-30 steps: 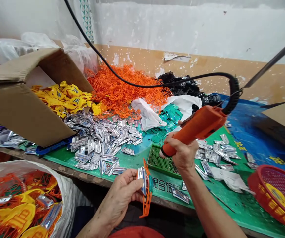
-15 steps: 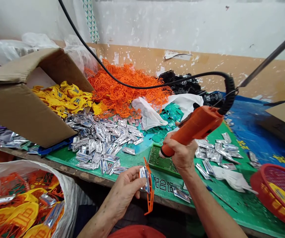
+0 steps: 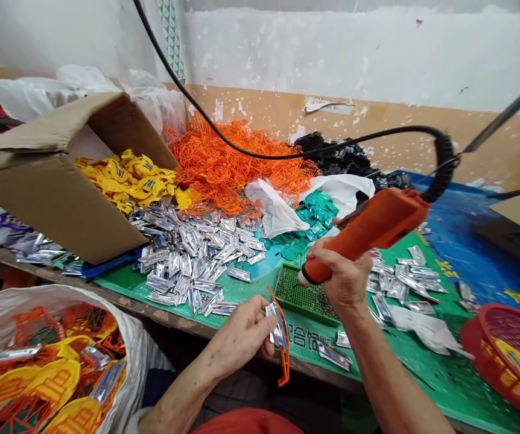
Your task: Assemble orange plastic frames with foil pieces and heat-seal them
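Note:
Between the thumb and fingers of my left hand (image 3: 246, 331) is an orange plastic frame (image 3: 284, 361) with a shiny silver plate (image 3: 274, 322) against it, held at the table's front edge. My right hand (image 3: 345, 274) is wrapped round an orange electric screwdriver (image 3: 373, 229), whose tip points down and left. Beneath that tip lies a green perforated tray (image 3: 294, 293) with many tiny dark pieces, probably screws, in its right part. The tip is apart from the piece in my left hand. A black cable (image 3: 260, 155) runs from the screwdriver's back end.
Silver plates (image 3: 187, 259) lie heaped left of the tray. Behind are yellow parts (image 3: 133, 178) in a tipped cardboard box (image 3: 61, 205), orange frames (image 3: 237, 157) and green pieces (image 3: 317, 214). A white sack (image 3: 126, 337) stands at left, a red basket (image 3: 481, 337) at right.
The view has shifted a little, so most things appear farther right. My left hand has turned the orange frame and plate slightly. The screwdriver stays in my right hand over the tray.

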Available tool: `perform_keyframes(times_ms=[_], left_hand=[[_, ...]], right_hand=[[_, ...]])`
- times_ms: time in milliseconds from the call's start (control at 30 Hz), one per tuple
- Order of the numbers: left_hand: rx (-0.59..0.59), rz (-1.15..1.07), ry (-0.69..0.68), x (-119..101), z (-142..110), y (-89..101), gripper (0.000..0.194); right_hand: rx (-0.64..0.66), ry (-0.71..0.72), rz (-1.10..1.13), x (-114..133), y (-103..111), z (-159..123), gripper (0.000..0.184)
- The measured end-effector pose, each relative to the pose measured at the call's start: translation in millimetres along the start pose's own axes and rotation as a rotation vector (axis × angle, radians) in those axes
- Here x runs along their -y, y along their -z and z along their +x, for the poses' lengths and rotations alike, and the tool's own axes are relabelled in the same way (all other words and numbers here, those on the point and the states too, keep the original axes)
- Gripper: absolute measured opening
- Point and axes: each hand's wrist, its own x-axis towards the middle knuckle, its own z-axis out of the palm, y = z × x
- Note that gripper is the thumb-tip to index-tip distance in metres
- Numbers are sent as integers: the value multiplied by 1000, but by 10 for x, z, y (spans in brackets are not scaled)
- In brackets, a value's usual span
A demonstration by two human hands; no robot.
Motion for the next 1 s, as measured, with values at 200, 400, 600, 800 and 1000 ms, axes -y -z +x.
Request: perform_keyframes(times_ms=[200, 400, 600, 800, 1000], left_hand=[[-17, 65, 26, -41, 105, -74, 13], [-7, 62, 19, 9, 163, -84, 15], [-13, 72, -5, -3, 133, -68, 16], [-28, 81, -22, -22, 110, -92, 11], [-35, 91, -28, -36, 86, -107, 13]], right_hand=[[57, 27, 131, 449, -1, -60, 32], [168, -15, 173, 719, 1, -365, 41], [224, -85, 193, 709, -40, -574, 42], [257, -99, 186, 646, -42, -601, 47], [235, -112, 184, 617, -44, -615, 53]])
